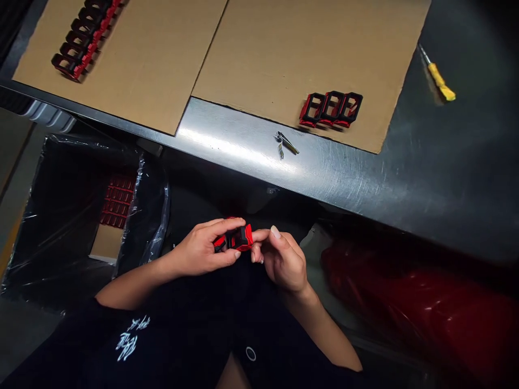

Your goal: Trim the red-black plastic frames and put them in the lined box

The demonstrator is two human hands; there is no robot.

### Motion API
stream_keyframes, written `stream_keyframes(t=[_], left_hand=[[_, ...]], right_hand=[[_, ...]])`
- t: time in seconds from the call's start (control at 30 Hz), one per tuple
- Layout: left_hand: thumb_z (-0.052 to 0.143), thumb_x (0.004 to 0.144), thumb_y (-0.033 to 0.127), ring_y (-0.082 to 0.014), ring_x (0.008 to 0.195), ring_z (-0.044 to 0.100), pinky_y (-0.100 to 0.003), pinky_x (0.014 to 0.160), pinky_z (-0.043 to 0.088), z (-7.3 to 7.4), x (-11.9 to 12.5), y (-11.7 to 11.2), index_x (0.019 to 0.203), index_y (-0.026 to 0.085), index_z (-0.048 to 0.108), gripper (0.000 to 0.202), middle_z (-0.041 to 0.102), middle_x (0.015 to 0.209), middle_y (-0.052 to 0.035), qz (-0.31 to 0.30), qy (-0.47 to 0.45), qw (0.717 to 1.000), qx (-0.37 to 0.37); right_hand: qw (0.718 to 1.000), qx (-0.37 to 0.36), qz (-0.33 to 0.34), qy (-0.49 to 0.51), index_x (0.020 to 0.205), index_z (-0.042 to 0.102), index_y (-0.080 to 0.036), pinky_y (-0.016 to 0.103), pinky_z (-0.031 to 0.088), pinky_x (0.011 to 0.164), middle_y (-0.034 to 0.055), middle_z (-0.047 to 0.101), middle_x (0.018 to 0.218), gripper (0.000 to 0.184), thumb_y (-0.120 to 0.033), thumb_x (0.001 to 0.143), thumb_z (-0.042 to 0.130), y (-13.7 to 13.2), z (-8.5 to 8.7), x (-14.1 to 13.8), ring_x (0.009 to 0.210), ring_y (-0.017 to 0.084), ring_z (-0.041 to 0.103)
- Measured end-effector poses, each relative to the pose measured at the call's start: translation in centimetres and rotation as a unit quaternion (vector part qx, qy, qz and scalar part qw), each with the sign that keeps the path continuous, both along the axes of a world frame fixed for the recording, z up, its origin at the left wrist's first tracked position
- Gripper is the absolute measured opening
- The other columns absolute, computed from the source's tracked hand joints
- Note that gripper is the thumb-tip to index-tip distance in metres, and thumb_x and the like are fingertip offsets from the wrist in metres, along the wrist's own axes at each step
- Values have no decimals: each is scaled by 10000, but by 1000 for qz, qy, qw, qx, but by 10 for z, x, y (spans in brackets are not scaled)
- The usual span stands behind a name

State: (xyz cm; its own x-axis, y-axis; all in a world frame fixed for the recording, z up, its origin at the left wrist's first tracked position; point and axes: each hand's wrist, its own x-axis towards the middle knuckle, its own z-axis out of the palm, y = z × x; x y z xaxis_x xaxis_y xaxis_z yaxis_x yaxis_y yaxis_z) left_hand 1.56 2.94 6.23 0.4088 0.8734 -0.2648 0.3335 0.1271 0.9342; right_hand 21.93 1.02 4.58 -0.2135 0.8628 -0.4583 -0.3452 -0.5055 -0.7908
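- plastic part (235, 239): red body, black centre
- stacked frames (330, 109): black, red edges
- cardboard sheet (284, 54): plain tan
- screwdriver handle (438, 81): yellow
- shirt (130, 337): black, white print
- plastic sheeting (425, 319): glossy dark red

L hand (198, 249) & R hand (281, 262) on red/blk plastic clip (237, 239), steel bench (365, 189) beyond

Nothing can be read clearly: the black shirt (182, 335) carries white brush-style characters (127, 339) on its front, too warped and folded to make out, with a small white ring (250, 354) beside them.
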Motion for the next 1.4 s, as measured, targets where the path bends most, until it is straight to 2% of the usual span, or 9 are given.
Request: stream_keyframes(t=[0.13,0.3,0.57,0.7,0.77,0.9,0.93,1.1,1.4], left_hand=[[756,850,259,-222,1045,727,-346,1007,562,-1,-2,1,1383,280,651,543,743,1229,-84,-51,19,997,57],[699,877,186,-208,1063,714,-313,956,577,-2,-3,2,1393,291,639,531,721,1265,-88,-69,16,992,107],[692,872,171,-233,1126,713,-344,974,592,1,-4,7,1303,280,704,445,731,1253,-93,-75,35,987,141],[664,871,144,-249,1230,670,-389,1043,582,-3,-5,7,1353,253,651,494,685,1339,-110,-63,42,979,190],[663,853,138,-244,1182,682,-406,1013,601,-5,-7,6,1428,240,569,591,636,1400,-131,-42,36,978,199],[642,839,165,-139,801,685,-317,754,641,-6,-10,3,1520,255,440,716,610,1386,-148,-36,-8,992,123],[646,840,188,-151,818,691,-323,761,639,-6,-11,2,1527,252,433,722,617,1370,-148,-39,-18,993,110],[730,833,370,-322,1222,662,-460,1035,571,-7,-11,0,1530,212,449,768,630,1383,-166,-37,-11,992,122],[848,720,444,-344,1220,676,-478,1031,580,-7,-3,-5,1511,189,430,931,599,1451,-203,-5,6,999,39]], right_hand=[[999,34,17,-2,818,815,-203,300,409,503,31,633,539,498,-648,903,607,-6,4,3,501,163,543],[995,84,47,-29,773,782,-213,292,409,543,9,633,579,360,-535,903,691,-8,8,6,533,142,508],[994,87,49,-47,768,789,-221,263,388,515,-16,599,577,194,-406,825,794,-5,14,1,525,117,454],[984,144,52,-92,821,816,-235,254,387,509,-13,625,618,66,-291,835,784,-7,10,2,531,111,481],[974,187,47,-117,841,820,-239,253,413,516,-9,644,630,46,-246,844,774,-8,8,2,534,113,518],[954,261,35,-145,883,817,-243,270,487,558,20,716,704,70,-197,854,773,-10,5,0,594,144,622],[949,277,32,-149,892,815,-244,279,507,578,28,732,728,78,-189,854,776,-11,4,0,617,153,643],[929,327,28,-172,919,806,-245,314,561,652,47,775,809,106,-162,859,775,-9,2,-3,684,173,691],[893,387,25,-229,880,775,-221,313,568,645,41,770,775,76,-149,876,753,-6,3,-7,668,165,690]])
